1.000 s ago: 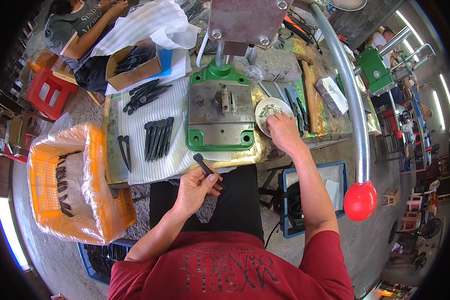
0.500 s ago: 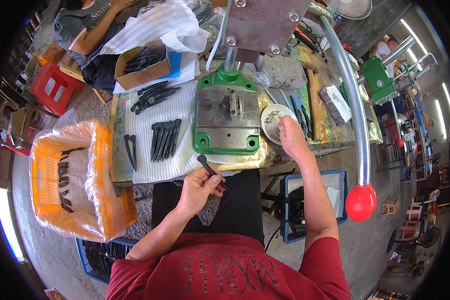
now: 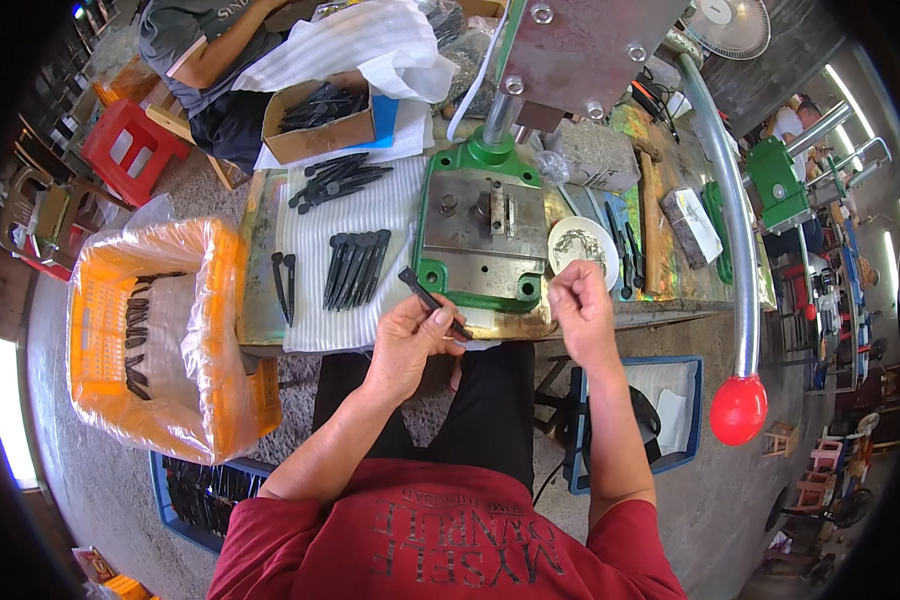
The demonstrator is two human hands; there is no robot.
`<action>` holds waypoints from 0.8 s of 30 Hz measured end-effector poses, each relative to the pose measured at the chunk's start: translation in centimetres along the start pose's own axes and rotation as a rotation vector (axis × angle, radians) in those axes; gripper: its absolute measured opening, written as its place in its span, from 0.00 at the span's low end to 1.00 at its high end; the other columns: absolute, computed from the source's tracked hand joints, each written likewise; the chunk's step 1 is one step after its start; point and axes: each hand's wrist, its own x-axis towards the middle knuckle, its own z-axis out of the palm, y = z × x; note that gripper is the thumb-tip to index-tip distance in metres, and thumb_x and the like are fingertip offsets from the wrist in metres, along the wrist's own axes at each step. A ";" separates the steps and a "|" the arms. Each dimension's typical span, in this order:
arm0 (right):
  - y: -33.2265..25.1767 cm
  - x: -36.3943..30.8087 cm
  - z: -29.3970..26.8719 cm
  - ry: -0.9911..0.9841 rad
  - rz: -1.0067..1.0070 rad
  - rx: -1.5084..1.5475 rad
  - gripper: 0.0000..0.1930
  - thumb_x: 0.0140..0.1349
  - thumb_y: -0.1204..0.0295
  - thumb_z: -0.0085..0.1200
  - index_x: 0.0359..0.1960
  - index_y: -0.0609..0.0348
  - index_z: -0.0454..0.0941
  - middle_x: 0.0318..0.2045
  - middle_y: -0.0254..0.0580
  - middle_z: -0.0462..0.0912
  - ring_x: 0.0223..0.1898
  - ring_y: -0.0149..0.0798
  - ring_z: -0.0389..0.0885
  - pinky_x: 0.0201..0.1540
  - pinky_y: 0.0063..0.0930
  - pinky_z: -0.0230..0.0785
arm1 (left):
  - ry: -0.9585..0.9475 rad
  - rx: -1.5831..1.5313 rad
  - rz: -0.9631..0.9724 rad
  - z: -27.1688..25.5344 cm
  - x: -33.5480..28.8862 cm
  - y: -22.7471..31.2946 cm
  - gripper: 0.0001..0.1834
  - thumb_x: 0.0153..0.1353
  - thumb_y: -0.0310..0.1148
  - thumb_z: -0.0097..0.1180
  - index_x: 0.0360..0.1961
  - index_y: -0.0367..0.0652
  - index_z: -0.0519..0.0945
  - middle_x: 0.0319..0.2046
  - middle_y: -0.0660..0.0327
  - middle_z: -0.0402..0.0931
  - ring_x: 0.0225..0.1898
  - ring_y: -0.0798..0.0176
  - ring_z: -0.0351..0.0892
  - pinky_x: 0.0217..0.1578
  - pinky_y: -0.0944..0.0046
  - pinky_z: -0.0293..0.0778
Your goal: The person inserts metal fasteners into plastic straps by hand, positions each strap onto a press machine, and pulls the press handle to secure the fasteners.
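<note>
My left hand (image 3: 410, 340) is closed around a slim black bar-shaped part (image 3: 418, 287) with a wider end, held tilted in front of the bench edge. My right hand (image 3: 582, 308) hovers just in front of a white dish (image 3: 558, 252) of small thin metal pieces. Its fingers are pinched together; whatever they hold is too small to make out. Between and beyond the hands stands a hand press with a green base (image 3: 486, 298) and a small steel fixture (image 3: 501, 210) on its plate. Several matching black parts (image 3: 356, 268) lie in a row on white foam sheet (image 3: 305, 235).
An orange crate (image 3: 98, 345) lined with clear plastic stands at left. The press lever ends in a red ball (image 3: 739, 410) at right. A cardboard box (image 3: 310, 146) of black parts sits at the back, near another person (image 3: 210, 65). Blue bins (image 3: 692, 372) rest below the bench.
My right hand has drawn back from the dish toward me, fingers now pinched. My left hand has risen slightly with the black part. The whole view has shifted a little.
</note>
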 end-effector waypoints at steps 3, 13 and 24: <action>-1.3 -1.5 2.7 -0.097 0.036 0.222 0.07 0.55 0.81 0.43 0.33 0.58 0.59 0.21 0.29 0.64 0.20 0.19 0.60 0.21 0.12 0.55 | -0.012 -0.106 -0.006 0.5 0.3 0.4 0.07 0.58 0.31 0.45 0.33 0.39 0.70 0.29 0.60 0.72 0.29 0.67 0.74 0.27 0.71 0.74; -2.1 -3.4 6.2 -0.151 0.126 0.448 0.09 0.55 0.82 0.43 0.33 0.58 0.57 0.21 0.32 0.64 0.19 0.22 0.62 0.20 0.14 0.56 | -0.019 -0.259 -0.005 1.1 -0.2 0.8 0.06 0.58 0.31 0.44 0.33 0.39 0.70 0.29 0.59 0.72 0.28 0.67 0.74 0.27 0.70 0.73; -2.2 -3.7 6.3 -0.145 0.142 0.469 0.09 0.55 0.82 0.44 0.33 0.58 0.57 0.21 0.32 0.63 0.19 0.22 0.61 0.19 0.14 0.55 | -0.034 -0.242 -0.002 1.0 -0.5 0.6 0.07 0.58 0.31 0.44 0.34 0.41 0.71 0.29 0.59 0.72 0.28 0.67 0.74 0.27 0.70 0.74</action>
